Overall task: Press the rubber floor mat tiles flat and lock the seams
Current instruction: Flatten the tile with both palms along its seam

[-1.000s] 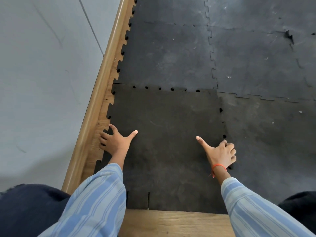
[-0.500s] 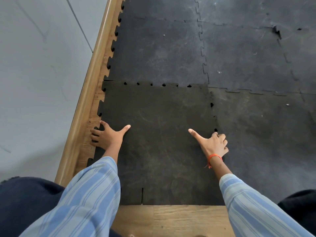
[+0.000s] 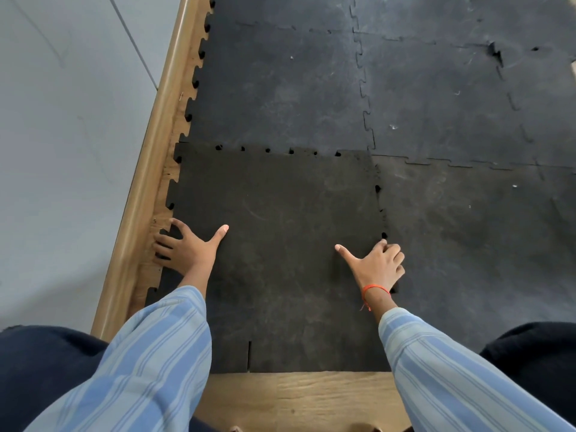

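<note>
A dark rubber tile (image 3: 280,244) lies nearest me, between the wooden rail and the other mats. Small open gaps show along its far seam (image 3: 268,150) and its right seam (image 3: 378,188). My left hand (image 3: 190,247) lies flat on the tile's toothed left edge, fingers spread and reaching over onto the wood. My right hand (image 3: 377,266), with an orange wrist band, rests on the right seam. Its fingers are bent with the tips down on the joint and its thumb points left. Neither hand holds anything.
More dark interlocking tiles (image 3: 452,98) cover the floor ahead and to the right, one with a torn spot (image 3: 495,53). A wooden rail (image 3: 149,169) and a grey wall (image 3: 62,135) run along the left. Bare wood flooring (image 3: 299,397) shows at the tile's near edge.
Both hands stay at the same spots on the tile's edges. Only my view has shifted slightly; the tile's seams look the same.
</note>
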The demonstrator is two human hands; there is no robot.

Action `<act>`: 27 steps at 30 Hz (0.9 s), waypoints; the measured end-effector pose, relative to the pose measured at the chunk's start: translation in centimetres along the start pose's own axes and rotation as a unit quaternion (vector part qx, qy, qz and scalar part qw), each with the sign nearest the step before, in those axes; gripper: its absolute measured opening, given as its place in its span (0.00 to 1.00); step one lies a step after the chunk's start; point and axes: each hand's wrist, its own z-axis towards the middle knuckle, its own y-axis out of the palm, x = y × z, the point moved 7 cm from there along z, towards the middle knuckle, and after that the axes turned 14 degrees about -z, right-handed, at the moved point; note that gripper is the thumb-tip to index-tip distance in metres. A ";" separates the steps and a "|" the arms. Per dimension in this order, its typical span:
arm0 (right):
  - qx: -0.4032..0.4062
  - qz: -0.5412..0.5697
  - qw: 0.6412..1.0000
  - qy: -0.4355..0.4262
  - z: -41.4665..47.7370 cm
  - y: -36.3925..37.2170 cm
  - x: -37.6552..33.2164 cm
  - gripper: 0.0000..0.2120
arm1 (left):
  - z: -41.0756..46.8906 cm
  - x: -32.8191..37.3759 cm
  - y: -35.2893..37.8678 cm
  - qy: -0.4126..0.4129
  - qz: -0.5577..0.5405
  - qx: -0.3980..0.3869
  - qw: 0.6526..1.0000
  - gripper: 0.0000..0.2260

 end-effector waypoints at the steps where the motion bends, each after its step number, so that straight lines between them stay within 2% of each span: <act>1: 0.002 -0.007 1.000 -0.001 -0.1 0.2 -0.3 0.53 | 0.0 0.0 0.1 0.002 0.003 -0.001 1.000 0.51; 6: -0.016 -0.033 0.998 -0.046 -1.3 2.3 -1.2 0.46 | -0.7 0.1 1.2 0.014 0.038 -0.010 0.999 0.49; 10: -0.041 -0.052 0.994 -0.090 -0.9 2.8 -0.9 0.52 | -3.2 1.7 3.2 0.064 0.049 -0.008 0.997 0.45; 15: -0.106 -0.068 0.986 -0.111 -0.3 3.0 -0.9 0.56 | -7.1 5.4 6.5 0.160 0.072 -0.056 0.983 0.43; 18: -0.092 -0.058 0.988 -0.113 -0.4 3.0 -0.6 0.55 | -8.5 6.5 7.8 0.192 0.091 -0.076 0.974 0.43; 22: -0.020 -0.041 0.991 -0.122 -0.6 2.9 0.0 0.50 | -8.5 6.6 8.2 0.188 0.107 -0.080 0.973 0.44; 27: -0.035 -0.065 0.989 -0.125 -0.1 4.0 -0.3 0.49 | -8.5 6.7 8.1 0.186 0.115 -0.076 0.973 0.43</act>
